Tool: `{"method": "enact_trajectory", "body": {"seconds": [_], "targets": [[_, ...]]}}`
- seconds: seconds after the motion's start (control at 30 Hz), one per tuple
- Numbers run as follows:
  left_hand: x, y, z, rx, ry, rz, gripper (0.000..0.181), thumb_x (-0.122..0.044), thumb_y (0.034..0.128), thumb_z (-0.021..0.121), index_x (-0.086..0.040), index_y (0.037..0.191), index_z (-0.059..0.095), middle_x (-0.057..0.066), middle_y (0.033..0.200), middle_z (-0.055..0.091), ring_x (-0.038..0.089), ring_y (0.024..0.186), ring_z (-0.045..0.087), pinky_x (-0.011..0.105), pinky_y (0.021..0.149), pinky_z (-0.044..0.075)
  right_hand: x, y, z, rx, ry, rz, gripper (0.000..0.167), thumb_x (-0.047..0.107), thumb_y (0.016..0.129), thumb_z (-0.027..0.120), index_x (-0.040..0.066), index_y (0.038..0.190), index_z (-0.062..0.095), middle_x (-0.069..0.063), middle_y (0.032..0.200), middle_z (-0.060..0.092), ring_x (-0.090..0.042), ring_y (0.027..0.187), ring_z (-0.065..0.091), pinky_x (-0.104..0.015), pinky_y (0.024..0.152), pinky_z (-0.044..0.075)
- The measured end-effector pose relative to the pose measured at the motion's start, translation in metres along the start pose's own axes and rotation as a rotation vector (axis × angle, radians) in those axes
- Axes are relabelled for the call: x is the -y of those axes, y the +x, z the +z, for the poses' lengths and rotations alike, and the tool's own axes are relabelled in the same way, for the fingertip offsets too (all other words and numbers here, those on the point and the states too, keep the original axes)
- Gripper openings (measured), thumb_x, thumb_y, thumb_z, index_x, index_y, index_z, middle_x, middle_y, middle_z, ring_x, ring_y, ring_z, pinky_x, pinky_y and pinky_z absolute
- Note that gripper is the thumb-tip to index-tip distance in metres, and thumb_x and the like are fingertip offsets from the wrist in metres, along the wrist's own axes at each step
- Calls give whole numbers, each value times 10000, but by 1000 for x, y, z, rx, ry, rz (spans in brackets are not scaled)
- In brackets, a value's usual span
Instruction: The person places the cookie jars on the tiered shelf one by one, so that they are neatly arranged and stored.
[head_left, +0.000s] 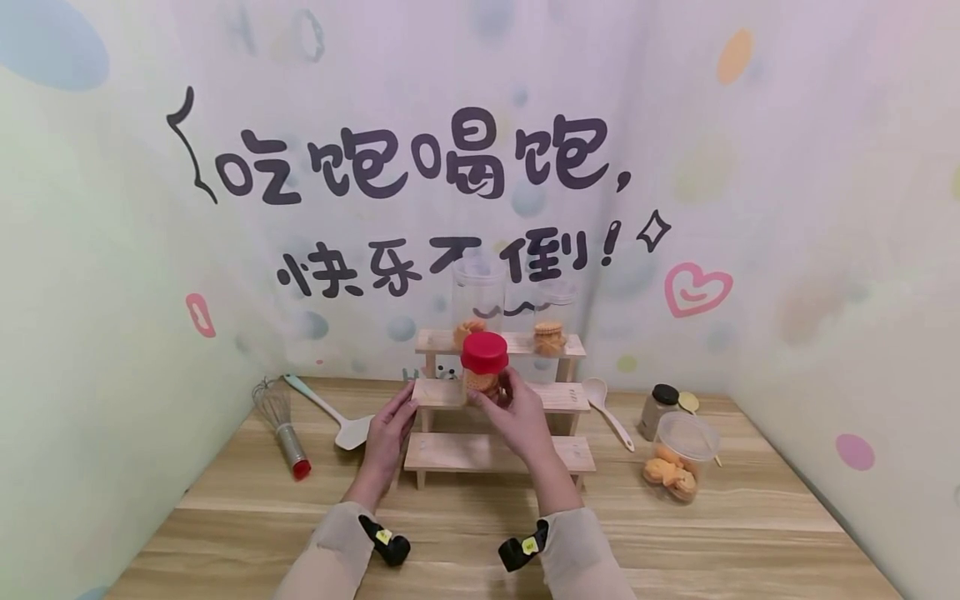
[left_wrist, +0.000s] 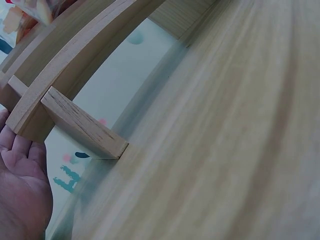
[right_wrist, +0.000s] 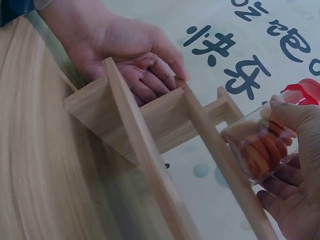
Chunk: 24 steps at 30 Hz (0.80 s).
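Note:
My right hand [head_left: 520,414] grips a clear jar with a red lid [head_left: 484,353], thumb on one side and fingers on the other. Round orange cookies [right_wrist: 262,151] are stacked inside it. The jar is upright at the middle tier of a wooden three-tier stand [head_left: 501,452]; whether its base touches the board I cannot tell. At the stand's left end, my left hand [head_left: 387,435] rests against the middle board with its fingers extended. On the top tier stand a tall clear jar [head_left: 480,292] and a shorter clear jar [head_left: 553,321], both with cookies in the bottom.
Left of the stand lie a whisk [head_left: 282,425] and a white spatula [head_left: 351,432]. To its right are a cream spoon [head_left: 609,412], a dark-lidded jar [head_left: 659,408], a yellow spoon [head_left: 688,403] and a clear tub of cookies [head_left: 686,442]. A printed curtain [head_left: 420,75] hangs behind.

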<state>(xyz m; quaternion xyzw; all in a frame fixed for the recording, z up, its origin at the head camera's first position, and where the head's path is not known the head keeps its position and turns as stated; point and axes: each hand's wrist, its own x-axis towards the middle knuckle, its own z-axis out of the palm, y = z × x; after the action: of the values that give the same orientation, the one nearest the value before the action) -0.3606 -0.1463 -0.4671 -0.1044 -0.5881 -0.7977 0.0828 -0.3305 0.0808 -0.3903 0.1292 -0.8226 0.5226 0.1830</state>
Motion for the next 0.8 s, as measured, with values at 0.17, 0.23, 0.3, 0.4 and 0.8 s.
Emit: {"method": "enact_trajectory", "body": {"seconds": [0.17,0.23,0.3,0.4,0.8], "targets": [[0,0,-1,5,15,-1,543,-263,1015,618,-92,1508,469,9,1573,407,149,1438,368,280,1155,343,7,1,-6,7,38,-20,658,432,870,788,170,1414,525,-39,1364,608,-231,1245,584,-423,977,550],[0,0,-1,7,24,1,541,-266,1018,614,-93,1509,469,16,1574,405,153,1439,367,293,1159,339,11,1,-9,3,37,-34,676,436,868,789,180,1431,516,-29,1383,598,-234,1279,563,-450,992,537],[0,0,-1,7,28,3,537,-268,1019,611,-94,1508,471,19,1572,408,153,1437,369,296,1160,340,14,2,-12,-9,23,-50,684,444,864,791,195,1439,517,-10,1398,589,-230,1302,544,-490,1023,511],[0,0,0,6,29,4,532,-267,1020,610,-96,1506,475,20,1572,407,152,1439,366,298,1161,339,19,2,-17,-28,-5,-55,690,470,856,789,214,1439,525,14,1405,584,-227,1309,538,-541,1043,483],[0,0,0,-19,33,-1,530,-266,1018,616,-98,1502,482,27,1568,414,166,1429,383,282,1143,359,32,-3,-43,-25,-103,-16,840,596,841,742,159,1504,468,-51,1499,508,-288,1363,487,-581,1045,467]]}}
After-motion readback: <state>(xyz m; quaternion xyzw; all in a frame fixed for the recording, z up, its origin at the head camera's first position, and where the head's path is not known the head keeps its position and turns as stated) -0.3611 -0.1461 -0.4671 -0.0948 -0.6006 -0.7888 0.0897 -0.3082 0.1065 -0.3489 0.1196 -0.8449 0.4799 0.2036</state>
